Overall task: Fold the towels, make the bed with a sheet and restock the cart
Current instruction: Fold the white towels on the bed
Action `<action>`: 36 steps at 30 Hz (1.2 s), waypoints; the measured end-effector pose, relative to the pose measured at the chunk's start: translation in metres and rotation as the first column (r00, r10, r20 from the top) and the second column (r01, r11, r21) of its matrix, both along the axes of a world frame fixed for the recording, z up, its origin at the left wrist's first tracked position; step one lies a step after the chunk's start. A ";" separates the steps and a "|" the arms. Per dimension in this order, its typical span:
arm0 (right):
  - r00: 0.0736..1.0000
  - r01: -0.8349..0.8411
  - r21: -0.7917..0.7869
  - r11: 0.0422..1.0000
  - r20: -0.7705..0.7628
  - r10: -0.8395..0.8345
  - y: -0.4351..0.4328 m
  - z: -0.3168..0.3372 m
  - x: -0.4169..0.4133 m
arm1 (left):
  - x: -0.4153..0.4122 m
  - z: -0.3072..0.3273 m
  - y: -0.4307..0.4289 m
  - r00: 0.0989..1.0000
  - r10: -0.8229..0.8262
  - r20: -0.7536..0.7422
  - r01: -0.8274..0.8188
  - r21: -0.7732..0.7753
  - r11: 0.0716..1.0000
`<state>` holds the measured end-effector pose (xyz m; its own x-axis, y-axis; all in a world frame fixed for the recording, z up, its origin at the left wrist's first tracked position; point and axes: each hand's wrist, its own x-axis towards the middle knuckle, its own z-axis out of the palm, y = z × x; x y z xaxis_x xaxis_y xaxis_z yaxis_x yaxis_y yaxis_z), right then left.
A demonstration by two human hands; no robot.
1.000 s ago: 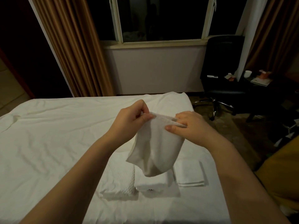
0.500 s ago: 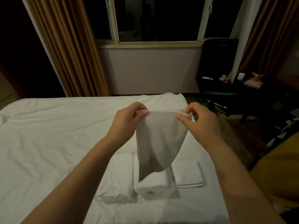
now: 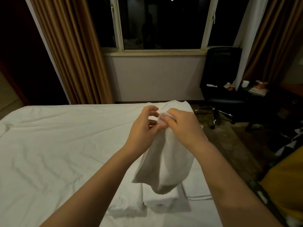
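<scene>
Bed [image 3: 49, 153], white sheet: small towel [image 3: 165, 166] hung below the hands, long axis vertical, above folded towels [image 3: 129, 203]; top corners pinched in right grip [image 3: 182, 126]; left grip [image 3: 142, 130] close alongside, hold unclear

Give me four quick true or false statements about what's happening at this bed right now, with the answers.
1. The right hand pinches the top of the white towel, which hangs above the bed. True.
2. Folded towels lie on the bed beneath it. True.
3. The office chair by the window is red. False: it is black.
4. The curtains cover the window. False: they are pulled aside, leaving the glass bare.
</scene>
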<state>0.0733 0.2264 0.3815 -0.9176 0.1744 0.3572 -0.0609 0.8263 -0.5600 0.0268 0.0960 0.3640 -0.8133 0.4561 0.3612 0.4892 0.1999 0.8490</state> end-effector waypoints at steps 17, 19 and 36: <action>0.875 0.209 0.028 0.977 -0.451 -0.175 -0.001 0.023 -0.014 | -0.017 -0.038 -0.004 0.983 -0.131 0.126 0.145 -0.112 0.983; 0.869 0.232 0.052 0.971 -0.459 -0.183 0.000 0.026 -0.011 | -0.017 -0.039 0.001 0.984 -0.129 0.123 0.143 -0.115 0.983; 0.748 0.561 -0.210 0.801 -0.286 -0.599 0.067 -0.001 0.036 | -0.043 -0.041 -0.012 0.887 -0.205 0.414 0.350 -0.313 0.883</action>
